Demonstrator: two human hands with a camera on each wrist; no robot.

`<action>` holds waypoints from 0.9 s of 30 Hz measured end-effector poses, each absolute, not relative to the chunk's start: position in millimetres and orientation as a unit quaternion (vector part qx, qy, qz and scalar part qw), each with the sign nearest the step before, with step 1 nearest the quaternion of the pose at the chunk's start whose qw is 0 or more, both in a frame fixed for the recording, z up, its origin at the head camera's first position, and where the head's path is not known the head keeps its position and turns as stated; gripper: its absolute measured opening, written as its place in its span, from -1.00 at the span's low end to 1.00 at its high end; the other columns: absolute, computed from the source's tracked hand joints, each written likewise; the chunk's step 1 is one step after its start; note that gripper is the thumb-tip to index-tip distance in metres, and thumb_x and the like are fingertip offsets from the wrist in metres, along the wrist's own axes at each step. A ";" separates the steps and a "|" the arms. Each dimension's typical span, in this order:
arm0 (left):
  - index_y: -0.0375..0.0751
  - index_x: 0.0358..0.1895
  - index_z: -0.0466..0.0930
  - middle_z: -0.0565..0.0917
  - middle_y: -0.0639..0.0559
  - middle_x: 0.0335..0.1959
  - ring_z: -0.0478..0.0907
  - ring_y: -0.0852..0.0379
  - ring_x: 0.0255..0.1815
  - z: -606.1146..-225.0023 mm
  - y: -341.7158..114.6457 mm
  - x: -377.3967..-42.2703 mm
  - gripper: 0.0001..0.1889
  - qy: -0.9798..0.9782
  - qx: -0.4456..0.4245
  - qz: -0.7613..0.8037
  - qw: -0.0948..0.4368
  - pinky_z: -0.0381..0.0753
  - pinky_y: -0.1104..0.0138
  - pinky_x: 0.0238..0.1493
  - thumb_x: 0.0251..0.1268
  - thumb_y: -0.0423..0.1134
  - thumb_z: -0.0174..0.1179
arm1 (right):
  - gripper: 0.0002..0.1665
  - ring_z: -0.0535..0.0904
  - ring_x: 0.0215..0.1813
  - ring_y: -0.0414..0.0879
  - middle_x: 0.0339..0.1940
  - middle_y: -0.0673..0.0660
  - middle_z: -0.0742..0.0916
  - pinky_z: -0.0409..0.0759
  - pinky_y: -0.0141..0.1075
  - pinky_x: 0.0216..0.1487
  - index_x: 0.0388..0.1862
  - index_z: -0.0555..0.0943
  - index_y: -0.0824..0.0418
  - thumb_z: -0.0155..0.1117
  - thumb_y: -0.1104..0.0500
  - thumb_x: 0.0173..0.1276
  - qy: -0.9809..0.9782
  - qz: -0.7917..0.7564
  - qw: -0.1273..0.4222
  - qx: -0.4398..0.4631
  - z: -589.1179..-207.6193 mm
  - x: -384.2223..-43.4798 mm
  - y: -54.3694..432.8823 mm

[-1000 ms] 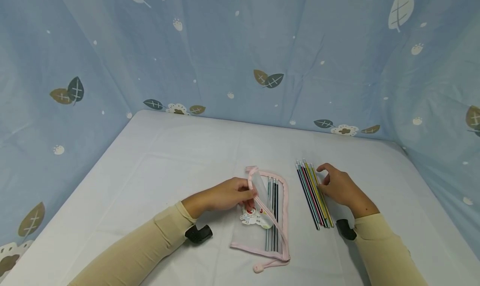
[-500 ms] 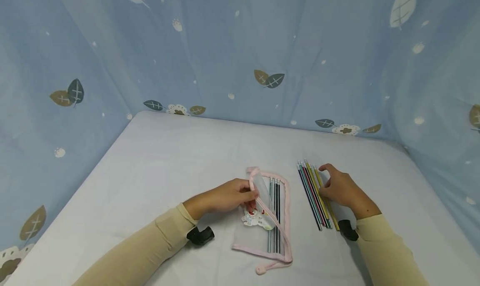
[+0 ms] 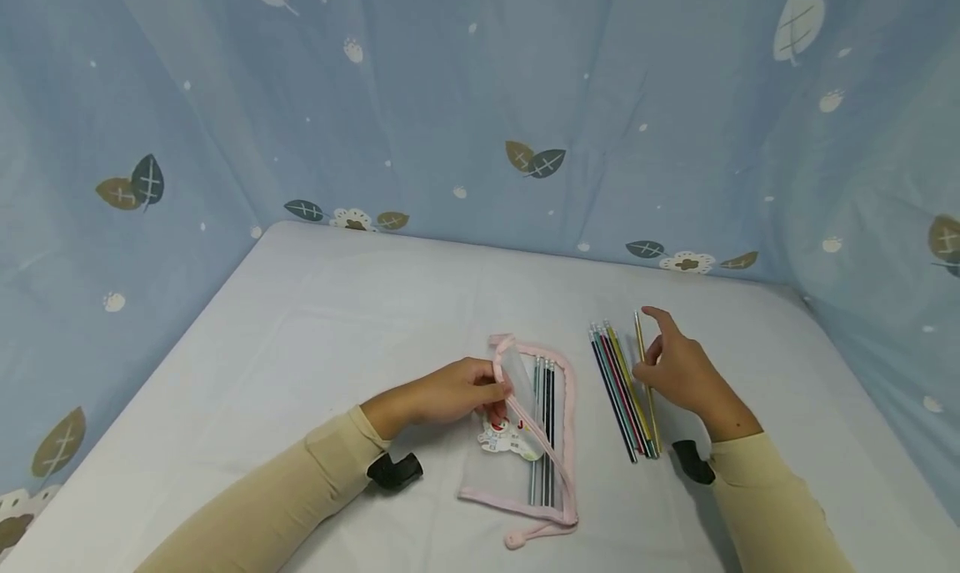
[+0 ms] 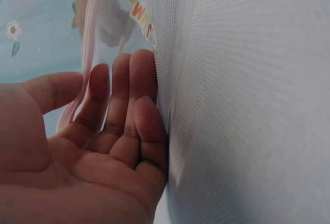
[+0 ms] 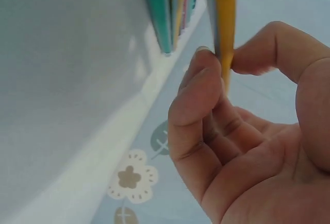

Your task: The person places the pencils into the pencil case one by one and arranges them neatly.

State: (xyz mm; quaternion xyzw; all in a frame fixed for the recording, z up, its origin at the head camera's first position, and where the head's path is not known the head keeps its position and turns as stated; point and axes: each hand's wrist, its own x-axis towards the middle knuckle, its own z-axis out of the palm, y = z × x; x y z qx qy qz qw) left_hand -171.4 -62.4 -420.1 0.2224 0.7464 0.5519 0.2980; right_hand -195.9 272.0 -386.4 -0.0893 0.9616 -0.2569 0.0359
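One huge light blue fabric curtain (image 3: 450,98) with leaf and flower prints sits behind and around a table (image 3: 337,306) covered in white cloth. Two arms in beige sleeves (image 3: 285,498) come in from the near side. Next biggest is a see-through mesh pouch with pink fabric trim (image 3: 572,423), lying by the left hand (image 3: 457,389), long axis running near to far, flap edge crossing it diagonally. Just right of that there's a bunch of slim mixed-colour pencils (image 3: 619,389), pale-tipped ends pointing away from the person, slanting a bit left at the far end.

Left hand's got thumb and index pinched on the pouch's pink edge, the other fingers loosely bent by the mesh. Right hand (image 3: 678,377) has a single slim yellow pencil (image 5: 226,18) clamped between thumb and fingers, just right of the bunch, also pointing roughly near to far. A few light blue and black pencils (image 3: 551,439) lie lengthwise in the pouch. Smallest bit: a white cartoon patch (image 3: 510,438) on the flap.
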 end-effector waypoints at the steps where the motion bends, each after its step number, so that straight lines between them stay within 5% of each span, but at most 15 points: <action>1: -0.36 -0.14 0.58 0.70 -0.07 -0.30 0.65 0.17 -0.27 -420.7 -62.6 -171.3 -0.72 0.746 0.223 0.552 0.298 0.63 0.34 -0.13 0.57 -0.17 0.04 | 0.05 0.43 -0.50 -0.07 -0.40 0.17 0.60 0.44 -0.24 -0.50 0.57 -0.03 0.35 0.29 0.35 0.19 0.962 -0.258 0.031 -0.089 -385.0 -195.4 271.3; 16: -0.34 -0.14 0.59 0.72 -0.10 -0.30 0.65 0.16 -0.28 -420.8 -63.3 -171.1 -0.73 0.749 0.234 0.547 0.290 0.60 0.32 -0.15 0.57 -0.17 0.03 | 0.09 0.54 -0.43 -0.04 -0.36 0.20 0.62 0.45 -0.25 -0.50 0.61 -0.09 0.24 0.27 0.35 0.20 0.951 -0.293 -0.055 -0.086 -369.9 -189.4 269.8; 27: -0.31 -0.15 0.59 0.72 -0.09 -0.29 0.65 0.16 -0.27 -420.7 -63.8 -170.2 -0.74 0.750 0.231 0.548 0.290 0.62 0.33 -0.14 0.57 -0.16 0.03 | 0.20 0.71 -0.50 -0.02 -0.24 0.29 0.59 0.66 -0.19 -0.36 0.66 -0.33 -0.04 0.19 0.36 0.29 0.907 -0.417 0.020 -0.055 -368.1 -190.0 268.4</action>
